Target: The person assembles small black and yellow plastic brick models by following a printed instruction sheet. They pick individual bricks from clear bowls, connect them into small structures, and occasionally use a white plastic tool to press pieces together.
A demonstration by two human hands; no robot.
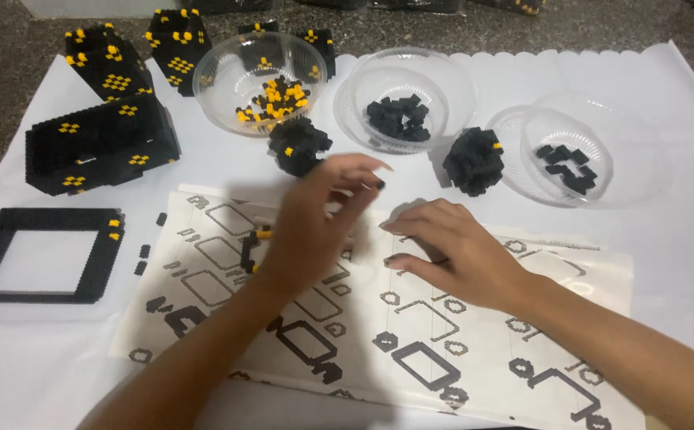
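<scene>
Head view. Landmark: the instruction sheet [410, 334], a pale page printed with grey and black block diagrams, lying on white paper [681, 263] over a speckled stone counter [12, 64].

Left hand [315, 219]: forearm enters from below the sheet and crosses it diagonally, hand raised over the sheet's upper edge. Image is motion-blurred here. Fingers curl forward, thumb drawn toward the fingertips as in a pinch; whether anything is between them cannot be told. Dark nail polish shows.

Right hand [450, 247]: forearm enters from the sheet's lower right corner, palm down, resting on the upper middle of the sheet. Fingers extended and slightly spread, tips touching the paper; nothing held.

Small black strip with a yellow end [253, 247] lies on the sheet, just left of the left hand and partly hidden behind it.

Beyond the sheet's upper edge: black block cluster with a yellow stud [297, 146], near the left fingertips; bowl of yellow and black pieces [259, 72]; bowl of black pieces [402, 87]; a second black cluster [474, 161]; a third bowl with few black pieces [594, 155], furthest right.

Left of the sheet: flat black square frame [44, 253] and, above it, a black box section with yellow dots [100, 143]. Two more black-and-yellow assemblies [140, 56] stand further back.
</scene>
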